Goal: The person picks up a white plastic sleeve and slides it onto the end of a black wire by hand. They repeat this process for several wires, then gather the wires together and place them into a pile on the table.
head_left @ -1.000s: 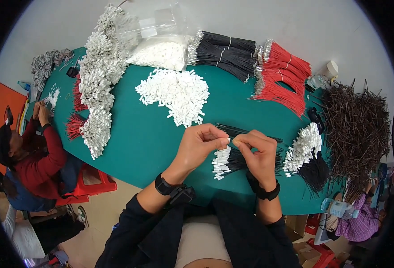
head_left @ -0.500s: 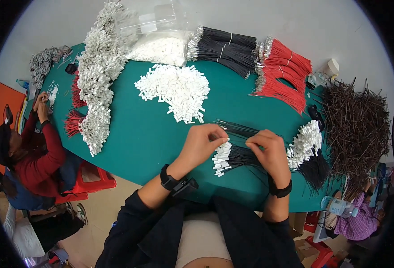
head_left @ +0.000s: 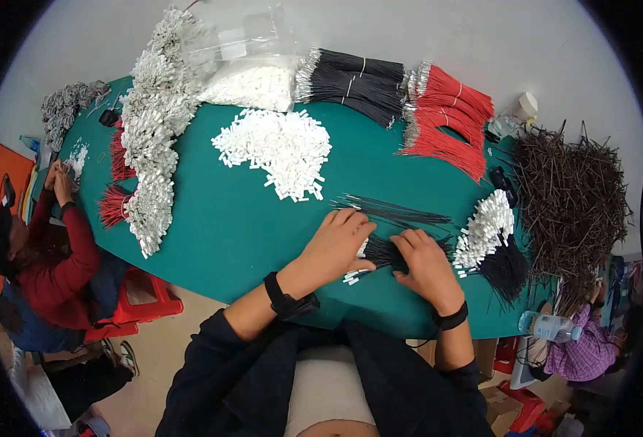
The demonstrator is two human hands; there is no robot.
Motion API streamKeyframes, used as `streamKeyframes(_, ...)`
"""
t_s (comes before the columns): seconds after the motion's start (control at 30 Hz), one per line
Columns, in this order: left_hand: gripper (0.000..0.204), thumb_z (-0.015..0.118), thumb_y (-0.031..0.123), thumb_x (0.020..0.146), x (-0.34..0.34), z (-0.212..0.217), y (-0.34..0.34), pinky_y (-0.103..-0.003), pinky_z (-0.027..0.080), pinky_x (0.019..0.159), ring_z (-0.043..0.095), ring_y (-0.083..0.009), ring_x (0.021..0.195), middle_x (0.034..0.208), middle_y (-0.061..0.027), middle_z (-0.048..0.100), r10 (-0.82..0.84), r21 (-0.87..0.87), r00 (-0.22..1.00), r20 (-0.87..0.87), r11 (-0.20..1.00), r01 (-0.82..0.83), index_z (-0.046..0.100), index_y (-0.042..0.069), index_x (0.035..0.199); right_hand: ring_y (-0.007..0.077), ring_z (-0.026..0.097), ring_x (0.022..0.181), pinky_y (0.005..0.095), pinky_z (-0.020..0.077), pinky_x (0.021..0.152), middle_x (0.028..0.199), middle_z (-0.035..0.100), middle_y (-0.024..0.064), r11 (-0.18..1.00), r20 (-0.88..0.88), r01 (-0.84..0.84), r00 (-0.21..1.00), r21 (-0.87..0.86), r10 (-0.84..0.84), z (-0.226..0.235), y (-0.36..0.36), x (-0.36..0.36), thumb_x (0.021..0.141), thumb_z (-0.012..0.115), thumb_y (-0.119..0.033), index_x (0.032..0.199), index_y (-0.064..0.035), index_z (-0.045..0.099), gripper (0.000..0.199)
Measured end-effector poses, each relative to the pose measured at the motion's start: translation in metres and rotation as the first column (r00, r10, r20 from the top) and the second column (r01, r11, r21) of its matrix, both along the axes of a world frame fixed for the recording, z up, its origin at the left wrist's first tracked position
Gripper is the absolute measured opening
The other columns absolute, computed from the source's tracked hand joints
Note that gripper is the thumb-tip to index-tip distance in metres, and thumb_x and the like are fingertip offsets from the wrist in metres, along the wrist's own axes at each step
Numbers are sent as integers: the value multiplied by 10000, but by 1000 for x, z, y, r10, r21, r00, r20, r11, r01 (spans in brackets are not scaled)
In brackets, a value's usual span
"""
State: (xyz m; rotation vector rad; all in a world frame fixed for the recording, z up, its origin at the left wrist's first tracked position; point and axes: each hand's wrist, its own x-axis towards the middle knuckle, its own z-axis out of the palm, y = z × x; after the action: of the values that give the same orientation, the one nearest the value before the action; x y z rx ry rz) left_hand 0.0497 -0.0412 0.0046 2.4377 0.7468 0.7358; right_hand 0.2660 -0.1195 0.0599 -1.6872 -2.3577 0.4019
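Note:
In front of me lies a bundle of thin black wires [head_left: 384,255] whose left ends carry small white plastic housings. My left hand [head_left: 338,244] is curled over these capped ends and hides most of them. Round the middle of the same wires my right hand [head_left: 425,266] has its fingers and thumb bent. Just beyond both hands is a looser row of black wires [head_left: 398,211] without white housings. A larger heap of white-capped black wires [head_left: 490,233] sits to the right of my right hand. Ahead and to the left spreads a pile of loose white housings [head_left: 281,149].
Along the back of the green table [head_left: 219,226] are a clear bag of white pieces [head_left: 252,84], black wire bundles [head_left: 354,80] and red wire bundles [head_left: 452,120]. White-capped wires [head_left: 154,131] pile up at left, brown wires [head_left: 576,197] at right. A co-worker [head_left: 59,255] sits at left.
Both hands have come down from their raised pinches above the wires onto the capped bundle. My left hand now covers most of the white ends. The view has shifted slightly.

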Motion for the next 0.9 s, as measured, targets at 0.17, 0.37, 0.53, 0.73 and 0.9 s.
streamKeyframes(0.17, 511, 841, 268, 731, -1, 5, -20, -454, 413, 1037, 521, -330, 1170, 1162, -149, 590, 13, 136, 983, -181, 991, 11, 625, -11, 1100, 354, 606, 999, 439, 511, 905, 996, 629, 144, 1000, 43, -18, 999, -12, 18, -10, -6, -1, 638, 815, -56, 1078, 7, 656, 471)
streamKeyframes(0.37, 491, 836, 229, 700, 9, -3, -45, -426, 416, 999, 515, -307, 1124, 1128, -131, 560, 51, 133, 923, -381, 991, 0, 607, 8, 1073, 347, 623, 967, 438, 529, 862, 926, 635, 144, 999, 119, -38, 992, -17, 40, -18, -13, -9, 667, 761, -34, 926, -3, 642, 286)
streamKeyframes(0.53, 251, 750, 147, 733, 18, -18, -53, -403, 447, 875, 553, -284, 1024, 999, -115, 603, 82, 285, 923, -376, 958, 31, 635, 30, 923, 338, 643, 928, 430, 556, 806, 879, 641, 144, 993, 227, -92, 971, 68, 75, -31, -14, -16, 680, 717, -16, 865, -13, 639, 201)
streamKeyframes(0.73, 141, 704, 132, 752, 19, -21, -52, -384, 468, 815, 591, -271, 962, 888, -91, 625, 73, 347, 939, -335, 936, 51, 651, 44, 848, 357, 651, 898, 448, 559, 791, 879, 643, 150, 990, 184, -29, 983, 137, 3, -23, -26, -21, 683, 696, 1, 832, -14, 634, 162)
streamKeyframes(0.9, 158, 708, 143, 747, 11, -20, -48, -390, 477, 806, 595, -274, 946, 900, -99, 626, 23, 316, 955, -297, 946, 75, 636, 36, 837, 376, 660, 884, 474, 557, 772, 882, 645, 173, 994, 121, 8, 992, 105, -21, -36, -25, -16, 745, 642, -5, 879, -12, 613, 138)
